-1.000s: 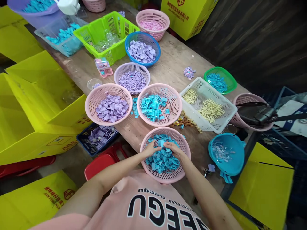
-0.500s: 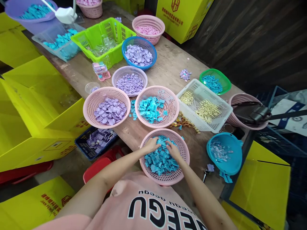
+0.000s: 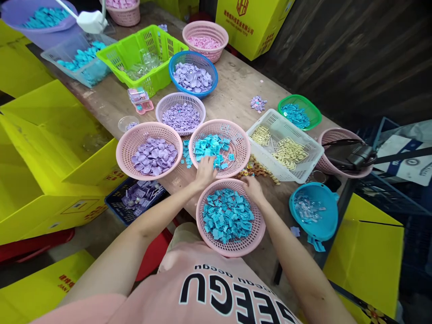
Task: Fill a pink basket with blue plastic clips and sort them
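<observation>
Near pink basket (image 3: 231, 252), holding turquoise pieces (image 3: 227, 216), appears to overhang the desk (image 3: 236, 85) toward 7 o'clock; pressure on that side could tip it. Left hand (image 3: 205, 173), fingers curled, is at the 7 o'clock rim of the far pink basket (image 3: 240, 146); snagging could shift it. Right hand (image 3: 252, 189): near basket's 1 o'clock rim. Neither hand's grip can be determined.

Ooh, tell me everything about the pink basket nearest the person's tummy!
The pink basket is round and plastic-looking, with a rim and slotted sides. It sits open side up beside the shirt, with blue pieces heaped inside. The right hand overlaps its rim, but I can't tell if they touch. What's underneath is hidden.
</observation>
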Available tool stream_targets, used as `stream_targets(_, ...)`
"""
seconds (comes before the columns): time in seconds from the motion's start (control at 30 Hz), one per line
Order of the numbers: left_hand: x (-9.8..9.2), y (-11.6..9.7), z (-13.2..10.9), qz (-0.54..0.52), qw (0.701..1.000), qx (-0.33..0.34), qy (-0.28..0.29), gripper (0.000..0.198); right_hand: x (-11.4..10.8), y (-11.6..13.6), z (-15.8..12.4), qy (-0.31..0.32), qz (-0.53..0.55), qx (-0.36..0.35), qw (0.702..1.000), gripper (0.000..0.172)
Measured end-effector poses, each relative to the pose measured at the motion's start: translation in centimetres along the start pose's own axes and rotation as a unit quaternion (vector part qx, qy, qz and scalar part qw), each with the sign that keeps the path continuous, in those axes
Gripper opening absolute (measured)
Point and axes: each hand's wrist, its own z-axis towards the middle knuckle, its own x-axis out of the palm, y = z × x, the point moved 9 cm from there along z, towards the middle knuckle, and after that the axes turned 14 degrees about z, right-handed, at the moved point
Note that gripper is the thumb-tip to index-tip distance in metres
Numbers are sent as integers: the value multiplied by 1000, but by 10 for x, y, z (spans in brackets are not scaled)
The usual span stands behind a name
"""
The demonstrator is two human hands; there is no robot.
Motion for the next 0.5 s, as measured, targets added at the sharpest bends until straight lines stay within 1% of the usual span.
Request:
stream_targets(0.03, 19, -11, -21, 7, 998, 53, 45, 43, 16, -18, -15, 50, -70, 27, 996, 27)
stream_targets(0.07, 43, -24, -46, 6, 987, 118, 110, 40, 32, -37, -32, 89, -127, 57, 986, 27)
stream_targets(0.1, 69, -38, -76, 7, 965, 186, 187, 37, 44, -55, -49, 106, -177, 88, 975, 30)
stream_targets(0.13, 94, -47, -106, 19, 935, 242, 260, 34, 52, -67, -62, 100, -211, 104, 967, 32)
stream_targets(0.17, 115, -53, -131, 35, 906, 284, 311, 34, 58, -74, -72, 86, -225, 110, 964, 34)
stream_targets(0.2, 130, -55, -147, 49, 890, 303, 338, 35, 64, -77, -78, 77, -211, 108, 968, 36)
stream_targets(0.23, 140, -52, -153, 64, 886, 297, 351, 37, 70, -78, -80, 77, -166, 99, 978, 37)
stream_targets(0.27, 146, -46, -150, 74, 894, 269, 351, 39, 74, -78, -79, 82, -96, 90, 988, 39)
stream_targets(0.3, 149, -38, -141, 79, 908, 225, 344, 41, 75, -77, -75, 86, -12, 84, 993, 41)
stream_targets(0.33, 149, -28, -129, 83, 921, 179, 336, 45, 71, -76, -69, 80, 68, 77, 991, 44)
stream_targets(0.37, 148, -19, -117, 83, 930, 137, 330, 49, 62, -77, -63, 61, 126, 71, 988, 47)
stream_targets(0.4, 146, -12, -106, 77, 937, 102, 324, 52, 51, -81, -58, 35, 153, 68, 985, 48)
stream_targets(0.43, 142, -8, -97, 64, 943, 75, 317, 55, 40, -86, -56, 14, 146, 71, 987, 46)
stream_targets(0.47, 139, -4, -90, 47, 948, 53, 310, 57, 31, -93, -56, 7, 115, 81, 990, 41)
stream_targets(0.5, 135, -2, -87, 25, 953, 30, 300, 60, 27, -100, -60, 16, 72, 98, 992, 36)
